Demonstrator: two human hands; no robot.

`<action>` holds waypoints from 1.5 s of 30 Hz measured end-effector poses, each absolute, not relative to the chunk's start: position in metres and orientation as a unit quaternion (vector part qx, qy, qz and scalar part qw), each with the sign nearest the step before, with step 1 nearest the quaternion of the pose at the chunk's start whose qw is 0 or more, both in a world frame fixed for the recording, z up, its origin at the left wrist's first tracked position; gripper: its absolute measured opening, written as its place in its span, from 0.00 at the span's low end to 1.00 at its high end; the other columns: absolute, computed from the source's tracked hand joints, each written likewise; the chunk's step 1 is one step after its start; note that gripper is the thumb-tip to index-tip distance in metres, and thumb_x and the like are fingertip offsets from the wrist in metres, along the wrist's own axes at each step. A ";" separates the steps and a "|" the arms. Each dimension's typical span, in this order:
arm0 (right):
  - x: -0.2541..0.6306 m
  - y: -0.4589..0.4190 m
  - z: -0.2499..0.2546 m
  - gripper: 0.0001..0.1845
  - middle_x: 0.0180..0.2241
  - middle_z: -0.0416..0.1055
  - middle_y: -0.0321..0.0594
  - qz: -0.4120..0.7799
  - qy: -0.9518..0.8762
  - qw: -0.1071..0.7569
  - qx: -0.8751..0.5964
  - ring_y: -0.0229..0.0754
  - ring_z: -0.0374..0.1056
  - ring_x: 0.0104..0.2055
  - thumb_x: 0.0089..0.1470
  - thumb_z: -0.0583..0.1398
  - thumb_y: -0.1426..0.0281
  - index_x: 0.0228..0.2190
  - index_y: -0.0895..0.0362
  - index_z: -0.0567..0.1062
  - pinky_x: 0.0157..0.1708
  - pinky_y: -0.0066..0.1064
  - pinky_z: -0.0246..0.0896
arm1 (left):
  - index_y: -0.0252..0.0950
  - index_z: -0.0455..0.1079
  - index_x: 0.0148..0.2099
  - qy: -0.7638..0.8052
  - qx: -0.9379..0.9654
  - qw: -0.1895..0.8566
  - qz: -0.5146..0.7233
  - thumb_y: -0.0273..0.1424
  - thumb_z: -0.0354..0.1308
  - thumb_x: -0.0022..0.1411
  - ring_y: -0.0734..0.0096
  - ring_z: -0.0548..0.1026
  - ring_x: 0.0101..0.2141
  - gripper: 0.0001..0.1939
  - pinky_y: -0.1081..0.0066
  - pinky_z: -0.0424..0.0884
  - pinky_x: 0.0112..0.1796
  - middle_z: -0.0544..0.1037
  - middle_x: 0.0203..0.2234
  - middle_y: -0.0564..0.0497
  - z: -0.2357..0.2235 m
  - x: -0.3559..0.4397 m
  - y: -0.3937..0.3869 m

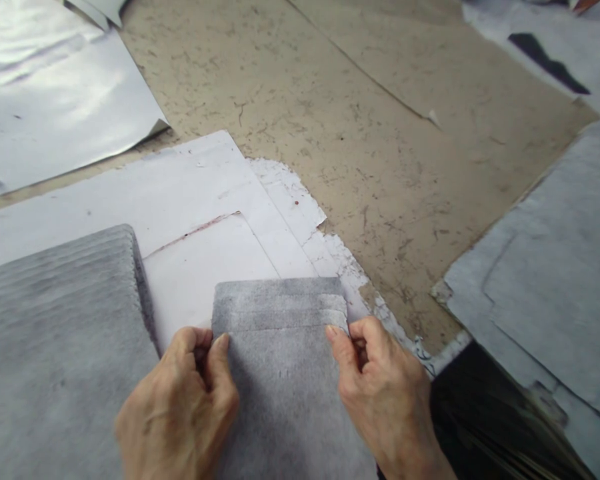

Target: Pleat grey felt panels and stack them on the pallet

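Several grey felt-like fabric pieces (285,380) lie one over another between my hands, their far edges staggered like steps. My left hand (180,400) pinches their left edge between thumb and fingers. On the opposite edge my right hand (385,393) pinches them the same way, thumb on top. To the left of my left hand sits a thicker stack of the same grey fabric (60,347), also with stepped far edges. The near ends of both stacks run out of the picture.
White paper sheets (190,173) lie under the stacks, with a torn edge at the right. A larger white sheet (70,100) covers the far left. Scuffed brown table surface (380,167) stretches beyond. Pale grey sheets (555,267) lie at the right, beside a dark gap (490,420).
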State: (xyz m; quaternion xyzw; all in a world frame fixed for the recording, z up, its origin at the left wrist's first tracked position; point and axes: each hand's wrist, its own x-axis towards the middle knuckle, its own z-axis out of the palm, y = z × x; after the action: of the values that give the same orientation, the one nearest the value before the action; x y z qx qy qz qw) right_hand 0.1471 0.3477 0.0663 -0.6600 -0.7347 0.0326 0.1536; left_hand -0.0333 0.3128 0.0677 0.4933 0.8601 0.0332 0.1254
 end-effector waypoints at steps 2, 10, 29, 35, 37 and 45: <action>0.145 0.346 0.066 0.18 0.16 0.64 0.33 0.000 -0.730 0.156 -0.666 0.35 0.60 0.15 0.60 0.49 0.61 0.25 0.57 0.66 0.16 0.27 0.50 | 0.40 0.64 0.33 0.861 0.501 0.085 0.018 0.42 0.48 0.59 0.63 0.70 0.18 0.11 0.73 0.53 0.19 0.72 0.16 0.52 0.069 -0.028 0.313; 0.152 0.345 0.070 0.21 0.27 0.69 0.43 -0.050 -0.724 0.182 -0.663 0.39 0.66 0.25 0.59 0.52 0.56 0.36 0.64 0.69 0.21 0.28 0.59 | 0.31 0.65 0.50 0.837 0.520 -0.037 0.168 0.32 0.54 0.59 0.56 0.73 0.37 0.18 0.63 0.67 0.32 0.73 0.38 0.40 0.073 -0.008 0.303; 0.165 0.343 0.056 0.23 0.54 0.62 0.56 0.017 -0.867 0.177 -0.466 0.57 0.54 0.59 0.60 0.52 0.66 0.51 0.69 0.65 0.55 0.53 0.51 | 0.25 0.45 0.65 0.660 0.745 0.026 0.094 0.51 0.47 0.59 0.53 0.48 0.63 0.43 0.59 0.40 0.61 0.50 0.63 0.36 0.043 0.006 0.286; 0.167 0.389 0.063 0.21 0.46 0.69 0.54 0.015 -0.878 0.219 -0.425 0.53 0.63 0.51 0.58 0.55 0.64 0.47 0.68 0.68 0.49 0.46 0.61 | 0.26 0.43 0.65 0.726 0.653 0.072 0.201 0.32 0.49 0.62 0.56 0.48 0.63 0.33 0.59 0.48 0.60 0.48 0.64 0.36 0.047 0.005 0.277; 0.166 0.400 0.064 0.21 0.44 0.70 0.53 0.023 -0.888 0.210 -0.408 0.53 0.64 0.48 0.57 0.56 0.63 0.46 0.67 0.68 0.46 0.48 0.62 | 0.29 0.45 0.64 0.767 0.582 0.081 0.257 0.26 0.48 0.62 0.62 0.52 0.62 0.30 0.62 0.54 0.59 0.52 0.62 0.38 0.048 0.005 0.275; 0.163 0.402 0.070 0.18 0.27 0.71 0.40 0.097 -0.851 0.211 -0.470 0.44 0.69 0.31 0.56 0.55 0.55 0.34 0.58 0.71 0.29 0.34 0.65 | 0.34 0.49 0.63 0.786 0.521 0.085 0.322 0.26 0.52 0.60 0.61 0.58 0.59 0.30 0.59 0.59 0.57 0.60 0.58 0.40 0.051 0.003 0.281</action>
State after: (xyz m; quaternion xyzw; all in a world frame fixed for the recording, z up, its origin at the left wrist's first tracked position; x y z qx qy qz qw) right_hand 0.1632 0.4018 0.0705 -0.4702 -0.8514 0.0965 0.2113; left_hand 0.0028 0.2809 0.0506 0.5209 0.7859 0.3221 0.0852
